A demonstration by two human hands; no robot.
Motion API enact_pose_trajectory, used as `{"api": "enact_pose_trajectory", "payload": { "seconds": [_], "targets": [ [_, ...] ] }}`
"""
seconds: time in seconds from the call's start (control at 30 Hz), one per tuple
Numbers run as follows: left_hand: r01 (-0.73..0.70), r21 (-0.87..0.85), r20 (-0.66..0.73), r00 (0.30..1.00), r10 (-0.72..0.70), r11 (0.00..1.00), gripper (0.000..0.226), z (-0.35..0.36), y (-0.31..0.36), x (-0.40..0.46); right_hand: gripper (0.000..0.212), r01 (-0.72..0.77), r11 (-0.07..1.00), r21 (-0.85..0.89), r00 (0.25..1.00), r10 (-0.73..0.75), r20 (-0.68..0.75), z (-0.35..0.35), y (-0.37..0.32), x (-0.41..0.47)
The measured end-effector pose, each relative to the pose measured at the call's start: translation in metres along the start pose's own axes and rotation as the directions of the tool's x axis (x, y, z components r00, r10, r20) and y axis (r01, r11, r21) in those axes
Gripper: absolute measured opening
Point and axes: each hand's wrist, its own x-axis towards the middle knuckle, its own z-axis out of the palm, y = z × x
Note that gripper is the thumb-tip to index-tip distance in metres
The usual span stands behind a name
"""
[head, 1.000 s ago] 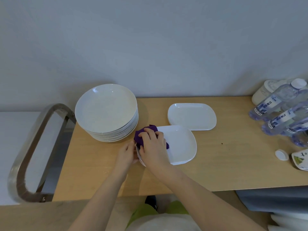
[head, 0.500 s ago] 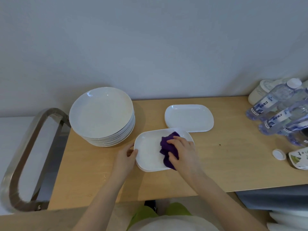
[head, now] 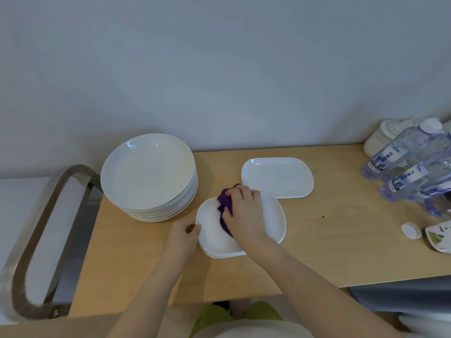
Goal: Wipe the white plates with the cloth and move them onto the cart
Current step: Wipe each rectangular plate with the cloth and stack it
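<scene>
While the right hand (head: pixel 245 215) presses the bunched purple cloth (head: pixel 225 206) onto the near rectangular plate (head: pixel 273 220) on the counter (head: pixel 341 252) and the left hand (head: pixel 181 236) grips its edge, wiping is under way, apparently no plate on the cart (head: pixel 44 240).

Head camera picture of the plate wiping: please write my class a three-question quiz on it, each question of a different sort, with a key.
1. True or false: the right hand presses the purple cloth onto the rectangular plate nearest the person.
2. What does the left hand do? A) lifts the round plates B) holds the near plate's left edge C) grips a bottle
3. Fill in: the stack of round plates stands to the ____ of the plate being wiped.

Key: 1 true; 2 B; 3 left. The second rectangular plate lies behind, by the wall, and the water bottles stand at the table's right end.
</scene>
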Motion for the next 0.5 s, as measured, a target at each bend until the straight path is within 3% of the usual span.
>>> {"api": "enact_pose_trajectory", "payload": {
  "seconds": [0.13, 0.2, 0.3, 0.5],
  "targets": [
    [-0.031, 0.0, -0.006, 1.0, 0.031, 1.0, 0.029, 0.001, 0.0, -0.001, 0.036, 0.271, 0.962, 0.028, 0.954, -0.272, 0.129, 0.008, -0.026, 0.003],
    [-0.038, -0.018, -0.004, 0.999, 0.038, 0.999, 0.027, 0.001, 0.002, -0.002, 0.036, 0.324, 0.946, -0.026, 0.937, -0.316, 0.15, 0.005, -0.028, 0.007],
    [-0.024, -0.033, 0.011, 1.0, 0.024, 0.999, 0.031, 0.002, 0.005, -0.004, 0.034, 0.264, 0.964, -0.034, 0.955, -0.256, 0.148, -0.004, -0.016, 0.014],
    [0.046, -0.086, -0.025, 0.999, -0.048, 0.995, 0.053, 0.003, 0.01, -0.007, 0.035, -0.016, 0.999, -0.028, 0.995, 0.019, 0.098, -0.031, 0.042, 0.011]
  ]
}}
